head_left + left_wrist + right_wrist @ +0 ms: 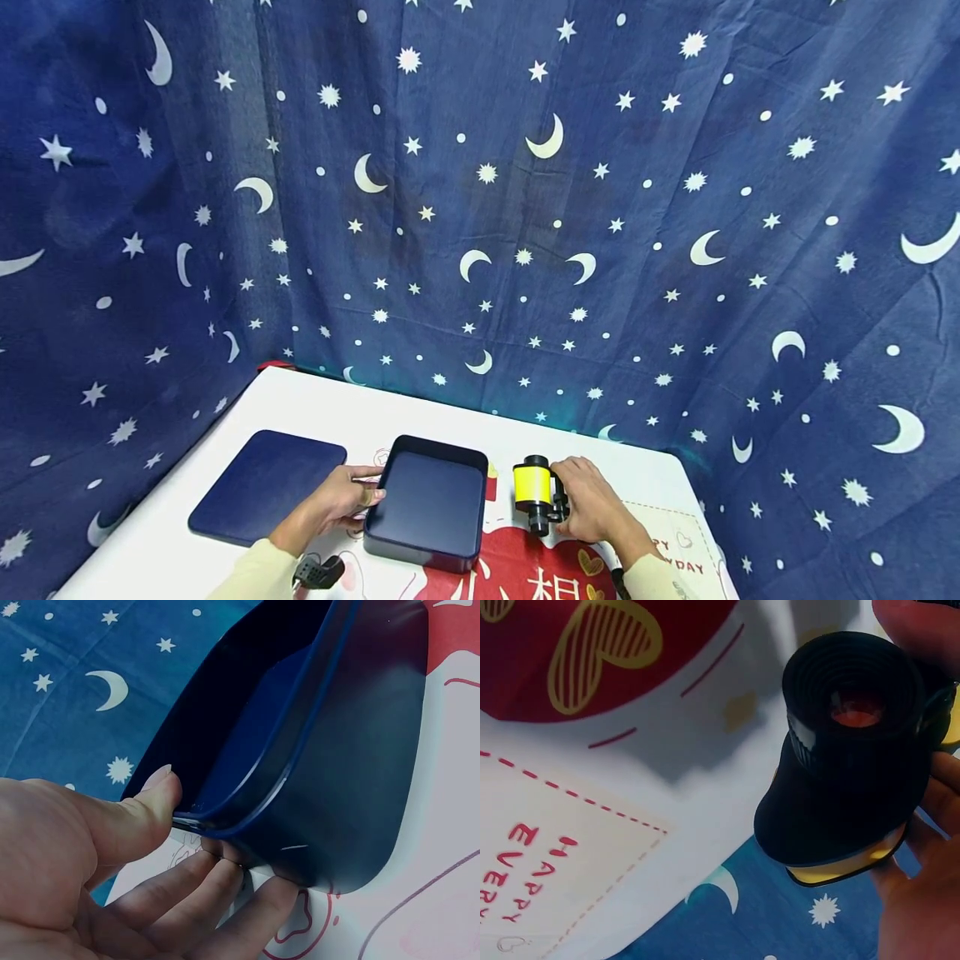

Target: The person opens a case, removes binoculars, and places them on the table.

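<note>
A deep navy box point(431, 504) with rounded corners stands without its lid near the middle of the table, nothing inside it. My left hand point(348, 497) grips its left wall; in the left wrist view the thumb point(157, 796) lies over the rim and the other fingers are against the outside and underside. To the box's right, my right hand point(592, 504) holds a pair of yellow-and-black binoculars point(532, 485) by one side. The right wrist view shows a black eyepiece point(855, 709) up close; part of the grip is cut off there.
A flat navy lid point(270, 483) lies on the table left of the box. The white tablecloth point(360, 408) carries red printing and lettering. A blue curtain point(480, 233) with moons and stars hangs behind and along the sides. A small black device point(318, 572) sits by the left wrist.
</note>
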The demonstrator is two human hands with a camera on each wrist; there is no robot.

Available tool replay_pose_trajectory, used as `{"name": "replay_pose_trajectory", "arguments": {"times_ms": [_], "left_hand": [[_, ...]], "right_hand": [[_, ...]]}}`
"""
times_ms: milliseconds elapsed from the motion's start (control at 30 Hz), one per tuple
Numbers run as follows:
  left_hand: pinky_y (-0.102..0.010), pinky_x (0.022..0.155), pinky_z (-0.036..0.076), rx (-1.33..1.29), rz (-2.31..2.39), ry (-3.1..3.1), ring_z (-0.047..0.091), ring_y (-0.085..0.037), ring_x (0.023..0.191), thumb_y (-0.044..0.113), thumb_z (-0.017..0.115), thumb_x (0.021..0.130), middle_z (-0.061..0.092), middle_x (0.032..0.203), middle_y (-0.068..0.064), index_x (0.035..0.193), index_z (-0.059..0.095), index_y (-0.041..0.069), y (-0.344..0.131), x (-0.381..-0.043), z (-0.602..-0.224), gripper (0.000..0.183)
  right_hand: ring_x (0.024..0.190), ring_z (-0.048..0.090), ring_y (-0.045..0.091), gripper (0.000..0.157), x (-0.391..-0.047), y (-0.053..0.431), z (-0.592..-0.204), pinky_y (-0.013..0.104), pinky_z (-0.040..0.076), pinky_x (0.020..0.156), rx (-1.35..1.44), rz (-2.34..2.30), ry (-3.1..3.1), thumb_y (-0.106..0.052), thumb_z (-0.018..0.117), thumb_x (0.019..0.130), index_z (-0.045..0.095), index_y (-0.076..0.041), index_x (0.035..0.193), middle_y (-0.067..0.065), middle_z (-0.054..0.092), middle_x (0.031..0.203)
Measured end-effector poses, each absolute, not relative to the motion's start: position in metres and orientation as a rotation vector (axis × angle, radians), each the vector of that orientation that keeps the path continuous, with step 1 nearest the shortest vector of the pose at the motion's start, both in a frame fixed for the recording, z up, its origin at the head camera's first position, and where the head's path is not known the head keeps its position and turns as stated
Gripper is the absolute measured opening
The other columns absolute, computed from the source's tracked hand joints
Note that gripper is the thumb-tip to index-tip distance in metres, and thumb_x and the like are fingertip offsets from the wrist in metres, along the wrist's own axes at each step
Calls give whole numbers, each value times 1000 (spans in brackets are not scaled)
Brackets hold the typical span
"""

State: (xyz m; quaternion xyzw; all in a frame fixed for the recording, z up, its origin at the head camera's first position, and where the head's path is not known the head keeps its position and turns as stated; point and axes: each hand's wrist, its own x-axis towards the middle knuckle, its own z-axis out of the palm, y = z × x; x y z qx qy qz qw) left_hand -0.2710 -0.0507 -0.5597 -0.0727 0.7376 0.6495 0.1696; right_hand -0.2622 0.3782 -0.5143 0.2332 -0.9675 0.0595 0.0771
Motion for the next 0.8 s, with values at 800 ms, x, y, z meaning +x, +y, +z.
{"name": "replay_pose_trajectory", "arguments": {"times_ms": [800], "left_hand": [[-46, 68, 63, -169, 1802, 2116, 72, -21, 87, 3, 75, 91, 70, 125, -29, 146, 54, -4, -46, -261, -568, 59]], "right_hand": [[117, 59, 23, 86, -242, 378, -564, 53, 47, 109, 583, 233, -3031, -40, 100, 52, 62, -14, 124, -4, 69, 115]]}}
